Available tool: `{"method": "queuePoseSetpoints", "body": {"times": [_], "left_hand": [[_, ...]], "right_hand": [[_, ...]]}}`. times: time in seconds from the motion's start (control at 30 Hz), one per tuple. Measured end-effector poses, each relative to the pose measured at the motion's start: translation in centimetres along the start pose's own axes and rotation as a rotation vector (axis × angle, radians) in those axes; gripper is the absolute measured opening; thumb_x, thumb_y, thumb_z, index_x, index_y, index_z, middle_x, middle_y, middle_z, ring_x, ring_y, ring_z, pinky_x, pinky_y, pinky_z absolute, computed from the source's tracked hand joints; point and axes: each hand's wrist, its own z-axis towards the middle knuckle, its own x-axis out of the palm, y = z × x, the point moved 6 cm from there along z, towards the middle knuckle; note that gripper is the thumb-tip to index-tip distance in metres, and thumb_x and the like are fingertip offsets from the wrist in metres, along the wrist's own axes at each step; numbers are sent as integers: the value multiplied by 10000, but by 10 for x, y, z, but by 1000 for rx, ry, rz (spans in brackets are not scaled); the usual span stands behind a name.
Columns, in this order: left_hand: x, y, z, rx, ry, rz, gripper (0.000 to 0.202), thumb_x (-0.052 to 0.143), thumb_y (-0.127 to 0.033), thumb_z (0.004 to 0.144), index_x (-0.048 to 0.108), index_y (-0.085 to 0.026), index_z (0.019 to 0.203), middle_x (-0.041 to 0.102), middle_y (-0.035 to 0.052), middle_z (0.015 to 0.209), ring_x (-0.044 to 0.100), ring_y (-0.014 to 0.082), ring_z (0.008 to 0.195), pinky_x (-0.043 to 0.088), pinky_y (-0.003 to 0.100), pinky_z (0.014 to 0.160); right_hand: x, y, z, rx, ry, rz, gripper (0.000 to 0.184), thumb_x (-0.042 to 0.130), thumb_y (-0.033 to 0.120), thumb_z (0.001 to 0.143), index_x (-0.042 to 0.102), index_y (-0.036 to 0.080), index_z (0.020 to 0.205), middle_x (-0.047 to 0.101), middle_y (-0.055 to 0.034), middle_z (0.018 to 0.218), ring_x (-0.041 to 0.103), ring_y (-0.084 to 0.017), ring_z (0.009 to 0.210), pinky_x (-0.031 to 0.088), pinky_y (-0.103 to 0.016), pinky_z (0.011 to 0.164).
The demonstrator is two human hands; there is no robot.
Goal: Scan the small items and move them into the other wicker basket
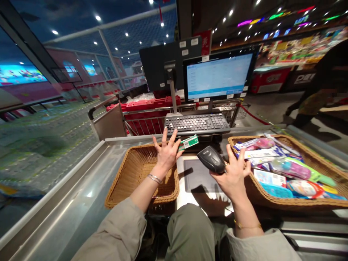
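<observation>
My left hand (166, 154) is above the far right part of a brown wicker basket (119, 181). Its thumb side pinches a slim green and white packet (188, 143) with a barcode on it, while the other fingers are spread. In my right hand (235, 170) sits a black handheld barcode scanner (211, 159), held on the thumb side with the other fingers stretched out. The scanner's head points left, towards the packet. Beside my right hand stands a second wicker basket (307, 143), filled with several packaged goods, some like toothbrush packs (262, 153).
A black keyboard (197, 123) lies beyond my hands, below a lit monitor (220, 76). Between the baskets is a grey flat panel (197, 175) in the counter. A metal counter rim (51, 188) runs along the left. A person in dark clothes (323, 79) is at the far right.
</observation>
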Motion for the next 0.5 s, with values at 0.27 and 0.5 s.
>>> {"method": "queuePoseSetpoints", "body": {"times": [0.27, 0.5], "left_hand": [[4, -14, 7, -6, 54, -47, 360, 734, -368, 899, 705, -291, 1249, 364, 62, 1655, 88, 431, 1586, -156, 816, 1156], [5, -19, 10, -7, 43, -65, 376, 753, -352, 886, 705, -297, 1254, 374, 71, 1649, 99, 434, 1586, -154, 817, 1156]], "right_hand": [[-7, 7, -2, -38, -20, 27, 149, 702, 352, 775, 748, 220, 825, 483, -82, 1590, 90, -427, 1591, 137, -789, 1154], [-8, 9, 0, -71, -33, 53, 112, 713, 329, 761, 738, 233, 812, 572, -73, 1514, 173, -434, 1574, 141, -802, 1140]]}}
